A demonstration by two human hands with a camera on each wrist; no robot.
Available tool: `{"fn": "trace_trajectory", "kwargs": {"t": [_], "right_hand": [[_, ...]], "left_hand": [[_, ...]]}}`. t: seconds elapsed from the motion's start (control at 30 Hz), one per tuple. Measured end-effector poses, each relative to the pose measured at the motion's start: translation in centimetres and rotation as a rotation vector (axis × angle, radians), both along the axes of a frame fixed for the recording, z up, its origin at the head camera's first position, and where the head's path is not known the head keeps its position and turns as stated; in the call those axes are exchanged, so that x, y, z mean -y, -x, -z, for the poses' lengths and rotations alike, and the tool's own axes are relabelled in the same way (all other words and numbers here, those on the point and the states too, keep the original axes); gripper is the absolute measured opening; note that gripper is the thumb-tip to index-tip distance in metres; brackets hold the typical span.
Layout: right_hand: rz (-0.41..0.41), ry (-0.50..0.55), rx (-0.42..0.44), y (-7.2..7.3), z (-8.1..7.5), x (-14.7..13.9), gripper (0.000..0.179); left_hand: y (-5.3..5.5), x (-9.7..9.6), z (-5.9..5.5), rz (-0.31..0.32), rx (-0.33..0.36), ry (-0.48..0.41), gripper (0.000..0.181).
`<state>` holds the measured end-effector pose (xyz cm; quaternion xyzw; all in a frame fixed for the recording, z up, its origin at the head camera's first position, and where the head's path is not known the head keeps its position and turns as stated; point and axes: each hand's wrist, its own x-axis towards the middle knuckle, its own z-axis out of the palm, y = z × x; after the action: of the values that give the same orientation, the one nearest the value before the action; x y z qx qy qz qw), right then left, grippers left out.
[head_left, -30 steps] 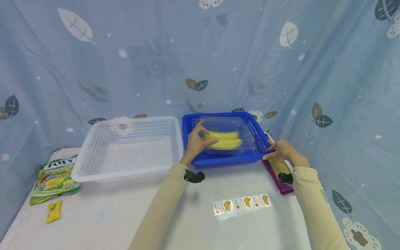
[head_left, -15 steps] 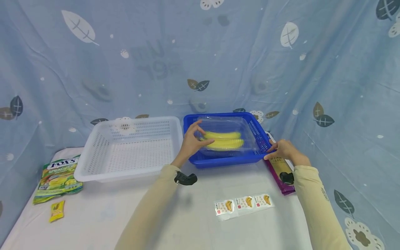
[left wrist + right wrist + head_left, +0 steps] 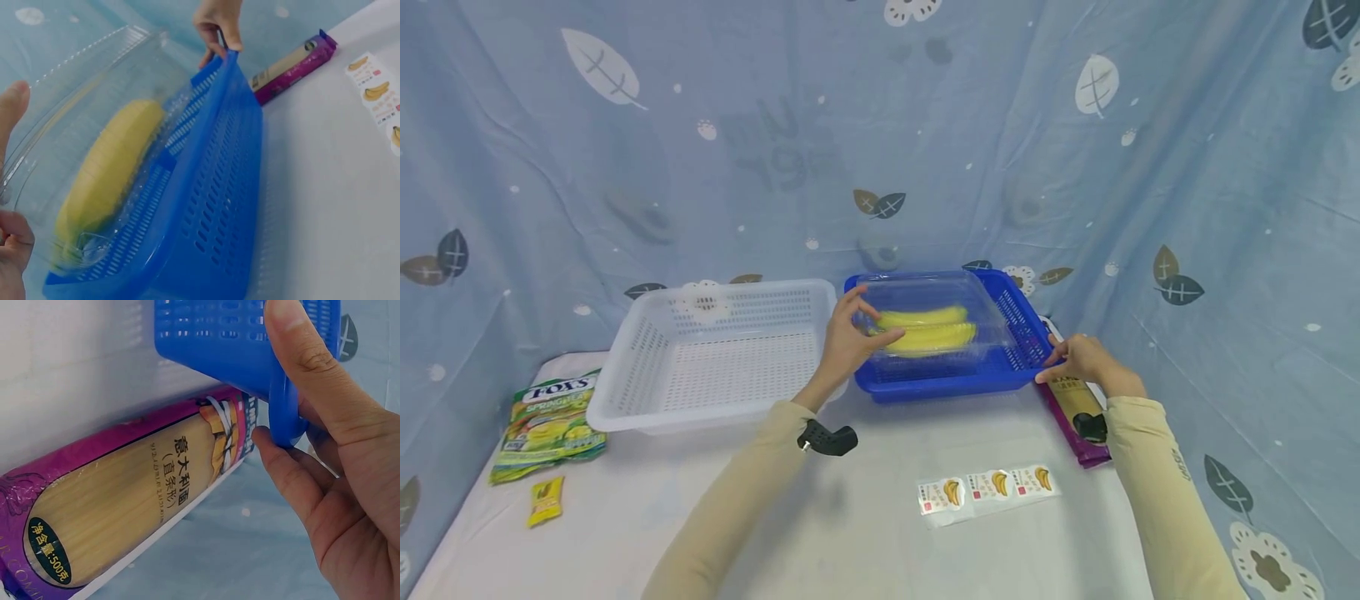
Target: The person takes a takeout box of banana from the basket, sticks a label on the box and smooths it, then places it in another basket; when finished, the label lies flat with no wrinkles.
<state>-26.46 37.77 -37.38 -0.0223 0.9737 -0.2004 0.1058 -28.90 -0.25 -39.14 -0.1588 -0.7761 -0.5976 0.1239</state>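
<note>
My left hand pinches the left end of a clear plastic box, thumb on the near side and fingers at the far side. Yellow bananas lie inside the box, which is a little tilted over the blue basket. My right hand grips the basket's right front corner; in the right wrist view its thumb and fingers close round the blue rim. Beneath that hand lies a purple pack of spaghetti.
A white basket stands left of the blue one. Further left are a green Fox's candy bag and a small yellow packet. A strip of banana stickers lies on the white table in front. Patterned blue cloth hangs behind.
My left hand and the clear box with the bananas have shifted left and slightly up over the blue basket. My right hand keeps its grip on the rim.
</note>
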Motion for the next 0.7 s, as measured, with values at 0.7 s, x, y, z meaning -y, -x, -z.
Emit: {"fn": "trace_trajectory", "kwargs": {"t": [0.7], "right_hand": [[-0.045,-0.022,-0.029,0.0,0.0,0.1,0.040]], "left_hand": [[-2.0,4.1,-1.1,-0.002,-0.030,-0.024,0.043]]}}
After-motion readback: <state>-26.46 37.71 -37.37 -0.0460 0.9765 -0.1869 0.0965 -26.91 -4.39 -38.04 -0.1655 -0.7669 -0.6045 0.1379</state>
